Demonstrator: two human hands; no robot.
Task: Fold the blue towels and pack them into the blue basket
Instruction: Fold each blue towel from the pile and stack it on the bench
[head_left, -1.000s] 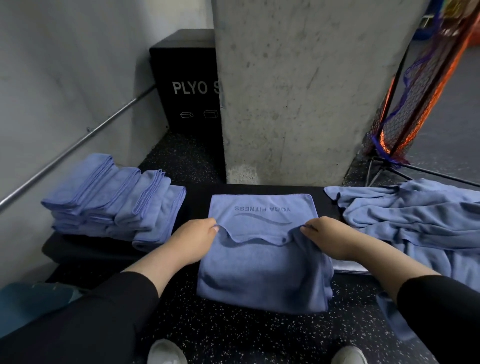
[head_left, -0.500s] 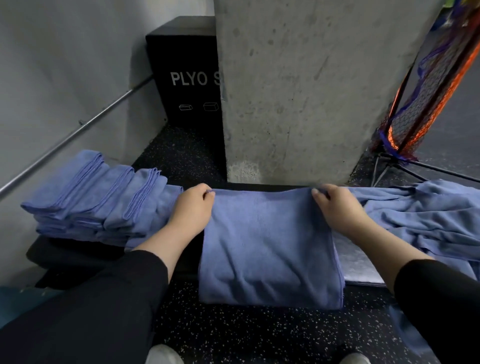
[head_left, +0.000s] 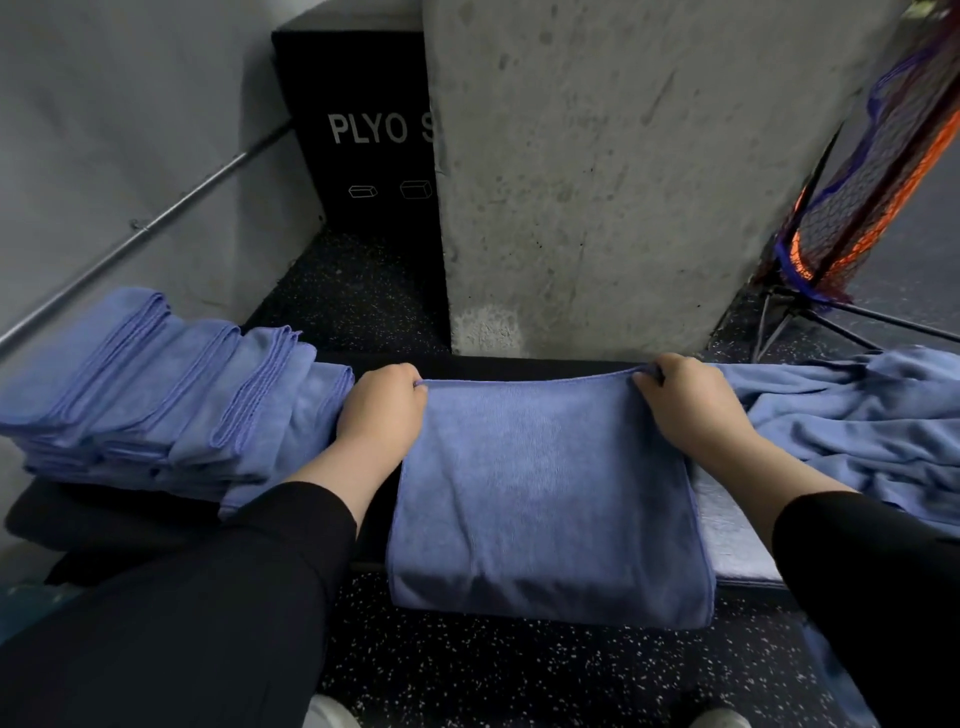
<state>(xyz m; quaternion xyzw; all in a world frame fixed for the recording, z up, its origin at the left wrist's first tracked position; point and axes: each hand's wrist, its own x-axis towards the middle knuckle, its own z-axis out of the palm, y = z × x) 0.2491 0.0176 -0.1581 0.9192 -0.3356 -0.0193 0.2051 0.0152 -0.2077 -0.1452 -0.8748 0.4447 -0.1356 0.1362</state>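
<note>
A folded blue towel (head_left: 545, 499) lies in front of me on a low black bench (head_left: 519, 364), its near end hanging over the bench's front edge. My left hand (head_left: 382, 410) pinches the towel's far left corner. My right hand (head_left: 685, 405) pinches its far right corner. To the left sits a stack of folded blue towels (head_left: 171, 400). A heap of unfolded blue towels (head_left: 852, 415) lies to the right. No blue basket is clearly in view.
A concrete pillar (head_left: 623, 171) rises just behind the bench. A black plyo box (head_left: 363, 135) stands at the back left by a wall rail (head_left: 140, 228). An orange and blue net on a stand (head_left: 852, 208) is at the right. The floor (head_left: 519, 675) is speckled black.
Both hands carried the towel's near flap away from me to the far edge, covering the printed logo. They now hold the far corners of the folded towel.
</note>
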